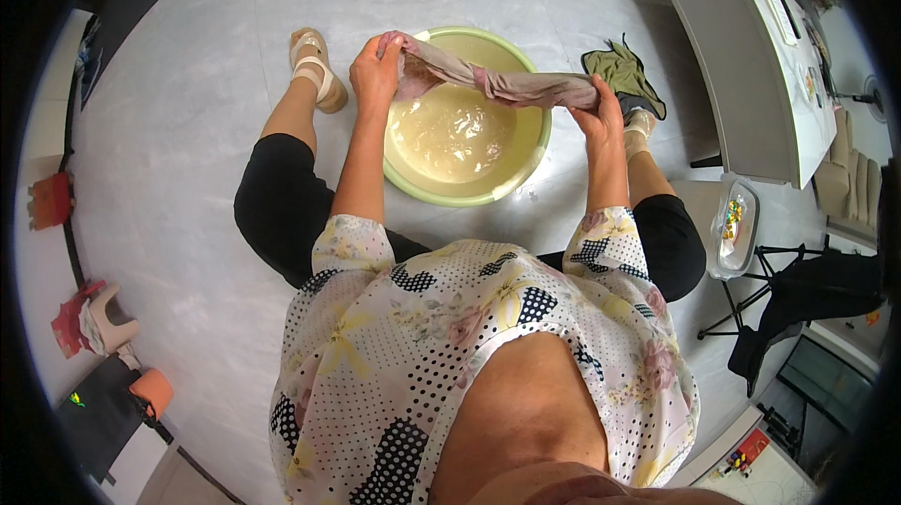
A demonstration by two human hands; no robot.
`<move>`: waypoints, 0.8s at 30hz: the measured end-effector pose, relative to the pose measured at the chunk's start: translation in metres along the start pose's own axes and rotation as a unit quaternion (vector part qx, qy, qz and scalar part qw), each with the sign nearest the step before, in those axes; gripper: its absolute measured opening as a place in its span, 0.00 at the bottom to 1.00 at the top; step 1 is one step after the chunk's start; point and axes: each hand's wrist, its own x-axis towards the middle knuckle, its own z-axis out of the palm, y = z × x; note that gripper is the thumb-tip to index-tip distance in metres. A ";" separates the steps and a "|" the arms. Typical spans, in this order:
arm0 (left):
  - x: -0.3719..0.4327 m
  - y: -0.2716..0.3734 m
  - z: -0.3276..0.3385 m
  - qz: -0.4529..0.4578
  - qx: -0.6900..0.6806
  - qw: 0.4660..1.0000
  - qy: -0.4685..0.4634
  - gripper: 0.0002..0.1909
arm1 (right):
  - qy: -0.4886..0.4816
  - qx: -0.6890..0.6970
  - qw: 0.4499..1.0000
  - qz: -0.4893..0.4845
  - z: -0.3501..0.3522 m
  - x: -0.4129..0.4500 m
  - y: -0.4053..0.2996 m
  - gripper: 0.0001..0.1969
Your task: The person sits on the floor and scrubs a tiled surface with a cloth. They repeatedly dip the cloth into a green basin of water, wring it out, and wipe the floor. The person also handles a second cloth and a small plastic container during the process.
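A greyish-pink cloth is stretched sideways above a round green plastic basin. My left hand grips its left end, where the fabric hangs in a loose fold with a brownish patch. At the other end, my right hand is closed around the bunched fabric. Between the hands the cloth looks gathered and partly twisted. Below it, cloudy, rippling water lies in the basin, which rests on the floor between my feet.
An olive-green cloth with dark edging lies on the grey floor by my right foot. A white-topped table stands at the upper right. Below it are a clear plastic bin with small colourful items and a black folding chair.
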 end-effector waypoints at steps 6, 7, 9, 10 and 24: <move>0.003 0.024 -0.002 0.106 -0.133 0.985 -0.006 0.12 | -0.146 0.031 0.985 -0.091 0.047 -0.013 -0.006 0.08; 0.006 0.023 -0.004 0.139 -0.169 0.976 -0.015 0.12 | -0.154 0.034 0.982 -0.108 0.052 -0.017 -0.005 0.08; 0.008 0.010 0.000 0.112 -0.182 0.976 -0.039 0.13 | -0.164 -0.016 0.982 -0.094 0.041 -0.001 -0.003 0.07; 0.006 0.001 0.002 0.087 -0.142 0.984 -0.057 0.13 | -0.176 -0.070 0.979 -0.079 0.037 0.004 0.001 0.06; -0.032 -0.025 0.022 -0.047 -0.094 0.968 -0.228 0.13 | -0.083 -0.810 0.433 -0.387 -0.016 0.033 0.131 0.21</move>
